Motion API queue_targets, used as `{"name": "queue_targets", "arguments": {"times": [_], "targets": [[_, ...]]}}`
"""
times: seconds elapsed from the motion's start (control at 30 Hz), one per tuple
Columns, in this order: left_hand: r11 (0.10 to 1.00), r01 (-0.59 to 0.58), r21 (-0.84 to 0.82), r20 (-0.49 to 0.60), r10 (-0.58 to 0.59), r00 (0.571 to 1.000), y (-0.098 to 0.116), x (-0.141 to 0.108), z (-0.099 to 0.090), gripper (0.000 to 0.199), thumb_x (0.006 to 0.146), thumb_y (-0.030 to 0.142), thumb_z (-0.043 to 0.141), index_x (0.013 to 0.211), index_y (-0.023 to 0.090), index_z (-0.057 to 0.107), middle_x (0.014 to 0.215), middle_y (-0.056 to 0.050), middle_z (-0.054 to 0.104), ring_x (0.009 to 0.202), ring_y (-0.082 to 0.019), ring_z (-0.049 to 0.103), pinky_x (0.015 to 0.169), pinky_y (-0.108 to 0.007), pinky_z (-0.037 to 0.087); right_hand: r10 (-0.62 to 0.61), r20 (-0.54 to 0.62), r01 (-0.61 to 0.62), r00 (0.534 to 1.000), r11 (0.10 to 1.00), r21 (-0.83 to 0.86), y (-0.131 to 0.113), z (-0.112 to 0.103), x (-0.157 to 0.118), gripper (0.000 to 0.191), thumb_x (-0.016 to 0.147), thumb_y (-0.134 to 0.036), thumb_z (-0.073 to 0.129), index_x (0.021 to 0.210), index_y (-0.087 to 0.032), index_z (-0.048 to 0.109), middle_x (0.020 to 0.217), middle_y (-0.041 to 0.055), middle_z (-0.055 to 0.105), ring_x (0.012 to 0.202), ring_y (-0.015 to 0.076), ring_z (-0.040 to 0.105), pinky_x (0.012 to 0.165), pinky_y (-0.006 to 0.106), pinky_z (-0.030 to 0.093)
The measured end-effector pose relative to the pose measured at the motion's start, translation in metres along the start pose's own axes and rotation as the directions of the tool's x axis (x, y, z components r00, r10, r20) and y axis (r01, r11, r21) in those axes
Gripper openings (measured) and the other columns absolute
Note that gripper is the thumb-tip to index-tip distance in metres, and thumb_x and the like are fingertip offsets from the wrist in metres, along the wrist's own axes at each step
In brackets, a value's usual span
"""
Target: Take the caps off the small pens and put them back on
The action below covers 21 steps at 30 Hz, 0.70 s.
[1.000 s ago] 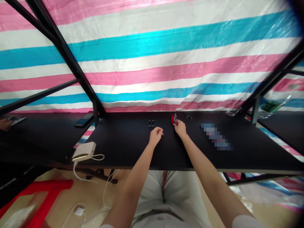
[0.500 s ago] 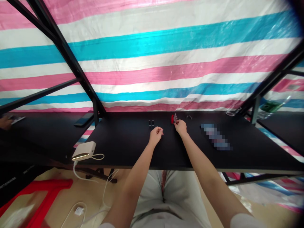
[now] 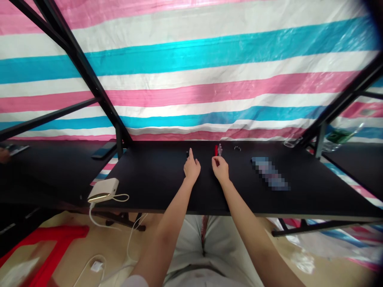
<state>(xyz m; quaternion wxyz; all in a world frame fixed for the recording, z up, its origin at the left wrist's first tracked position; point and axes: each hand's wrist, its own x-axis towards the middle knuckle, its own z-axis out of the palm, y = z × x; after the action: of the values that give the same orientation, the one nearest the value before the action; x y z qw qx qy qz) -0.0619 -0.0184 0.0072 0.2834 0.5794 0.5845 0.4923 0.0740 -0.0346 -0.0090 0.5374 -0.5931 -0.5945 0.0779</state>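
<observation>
My left hand (image 3: pixel 192 168) rests over the table with its index finger stretched forward and thumb apart. Next to that finger, a small dark piece (image 3: pixel 187 154) shows; the rest of it is hidden by the hand. My right hand (image 3: pixel 220 168) is closed, thumb and fingertips pinched together just below a slim red object (image 3: pixel 216 150). Whatever lies between those fingertips is too small to make out. Beside the red object stand several greyish-pink slender pieces (image 3: pixel 220 150), close to the right hand's knuckles.
On the black table (image 3: pixel 155 179) lie a small curved dark-and-silver item (image 3: pixel 237 148) and a blurred, pixelated flat item (image 3: pixel 269 173). A white box with a cable (image 3: pixel 104 188) sits at the left edge. A phone-like slab (image 3: pixel 103 150) lies on the neighbouring table, near another person's hand (image 3: pixel 4 155).
My left hand has moved slightly left and up, its index finger now extended over the small dark pieces. My right hand has shifted left and down a little, below the red object.
</observation>
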Motion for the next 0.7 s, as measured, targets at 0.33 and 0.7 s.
{"name": "queue_targets", "arguments": {"times": [0.33, 0.7], "targets": [[0.983, -0.023, 0.183, 0.021, 0.019, 1.000, -0.001, 0.011, -0.004, 0.052, 0.075, 0.021, 0.051, 0.126, 0.022, 0.042, 0.096, -0.012, 0.058, 0.083, -0.023, 0.057, 0.075, -0.032, 0.040, -0.001, 0.052, -0.001, 0.999, 1.000, 0.029, 0.000, -0.001, -0.002, 0.025, 0.081, -0.035, 0.040, 0.085, -0.017, 0.058, 0.079, 0.0058, 0.058, 0.065, 0.0140, 0.053, 0.065, 0.028, 0.045], [0.895, 0.100, -0.434, 0.169, -0.028, 0.985, -0.009, 0.009, -0.005, 0.030, 0.073, 0.037, 0.056, 0.092, 0.014, 0.059, 0.074, -0.007, 0.063, 0.051, -0.009, 0.052, 0.047, -0.021, 0.038, -0.093, 0.172, 0.083, 0.981, 0.995, 0.063, -0.005, -0.001, -0.002, 0.028, 0.084, -0.037, 0.038, 0.093, -0.018, 0.057, 0.086, 0.0066, 0.059, 0.075, 0.0157, 0.054, 0.072, 0.029, 0.043]]}}
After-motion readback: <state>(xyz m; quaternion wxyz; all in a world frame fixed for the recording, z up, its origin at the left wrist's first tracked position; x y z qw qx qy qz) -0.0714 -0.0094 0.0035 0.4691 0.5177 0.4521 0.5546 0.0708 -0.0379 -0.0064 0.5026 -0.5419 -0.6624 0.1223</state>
